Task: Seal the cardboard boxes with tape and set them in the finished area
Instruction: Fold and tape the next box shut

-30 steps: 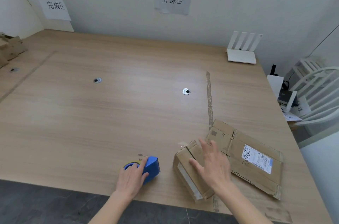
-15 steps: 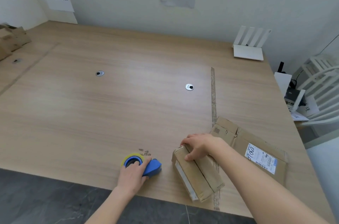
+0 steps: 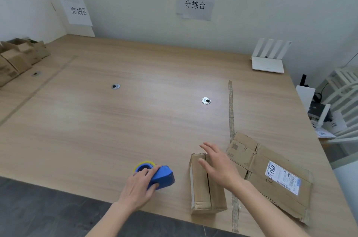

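A small brown cardboard box (image 3: 203,194) lies near the table's front edge with its top flaps folded down and the seam facing up. My right hand (image 3: 219,165) rests flat on the far half of its top, fingers spread. To the left, my left hand (image 3: 141,184) grips a blue tape dispenser (image 3: 160,177) with a yellow-rimmed tape roll, resting on the table. Several cardboard boxes (image 3: 15,58) stand at the far left below a paper sign (image 3: 77,10) on the wall.
A flattened cardboard box with a shipping label (image 3: 271,174) lies right of the small box. A strip of tape (image 3: 230,105) marks a line on the wooden table (image 3: 135,112). A white router (image 3: 269,56) stands at the back right; white chairs (image 3: 344,97) are beyond the right edge.
My right hand let go of the box's far end and now lies flat on top. The box has turned to point straight away from me. My left hand stays on the dispenser.
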{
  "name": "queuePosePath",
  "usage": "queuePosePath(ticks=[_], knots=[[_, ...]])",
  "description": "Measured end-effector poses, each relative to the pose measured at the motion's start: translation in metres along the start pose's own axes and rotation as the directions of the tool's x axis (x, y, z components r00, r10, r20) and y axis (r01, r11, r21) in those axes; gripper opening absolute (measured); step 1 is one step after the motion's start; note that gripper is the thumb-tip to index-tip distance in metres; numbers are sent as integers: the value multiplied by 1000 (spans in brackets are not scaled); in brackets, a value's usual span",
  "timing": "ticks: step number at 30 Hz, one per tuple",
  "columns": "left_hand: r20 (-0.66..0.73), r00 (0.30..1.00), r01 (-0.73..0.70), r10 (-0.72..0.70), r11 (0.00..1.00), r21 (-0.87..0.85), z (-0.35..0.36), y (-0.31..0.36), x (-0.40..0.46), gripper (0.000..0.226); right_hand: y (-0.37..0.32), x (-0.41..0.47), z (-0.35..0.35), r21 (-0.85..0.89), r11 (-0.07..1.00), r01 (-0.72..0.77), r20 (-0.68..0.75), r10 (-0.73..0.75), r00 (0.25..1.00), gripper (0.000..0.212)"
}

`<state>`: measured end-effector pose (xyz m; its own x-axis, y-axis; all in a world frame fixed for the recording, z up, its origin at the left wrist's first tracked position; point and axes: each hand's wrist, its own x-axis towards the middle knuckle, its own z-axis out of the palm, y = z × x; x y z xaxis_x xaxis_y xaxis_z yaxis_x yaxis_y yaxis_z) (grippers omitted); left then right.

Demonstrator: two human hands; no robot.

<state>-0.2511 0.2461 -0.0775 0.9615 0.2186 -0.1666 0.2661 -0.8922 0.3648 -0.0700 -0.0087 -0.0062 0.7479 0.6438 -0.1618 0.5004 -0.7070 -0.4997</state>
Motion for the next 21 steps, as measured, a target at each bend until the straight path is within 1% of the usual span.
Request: queuePosePath(ticks=[1, 3, 5, 7, 10, 15, 18, 21], knots=[[-8, 1000, -22, 21, 999, -41, -12, 0, 0, 61, -9, 0, -2, 52, 998, 19, 5, -19, 1000, 52], [-33, 998, -64, 61, 993, -100, -41, 6, 0, 59, -30, 1, -2, 199, 980, 24, 89, -42, 995, 47], [-73, 992, -114, 106, 986, -119, -69, 15, 0, 58, -52, 2, -2, 330, 944, -21, 181, -42, 983, 45], [-107, 983, -160, 148, 981, -111, -96, 23, -2, 58, -70, 3, -6, 419, 905, -68, 218, -28, 976, 43], [-122, 973, -206, 195, 975, -85, -128, 29, -5, 58, -95, 0, -22, 469, 880, -82, 213, -23, 977, 39], [-180, 958, -236, 223, 970, -58, -168, 33, -16, 59, -130, -17, -54, 514, 857, -29, 181, -75, 981, 41], [-195, 948, -261, 254, 965, -14, -189, 38, -25, 59, -145, -26, -70, 536, 844, -25, 165, -76, 983, 39], [-186, 941, -285, 284, 958, 22, -206, 44, -34, 59, -154, -36, -81, 552, 832, -60, 175, -45, 984, 38]])
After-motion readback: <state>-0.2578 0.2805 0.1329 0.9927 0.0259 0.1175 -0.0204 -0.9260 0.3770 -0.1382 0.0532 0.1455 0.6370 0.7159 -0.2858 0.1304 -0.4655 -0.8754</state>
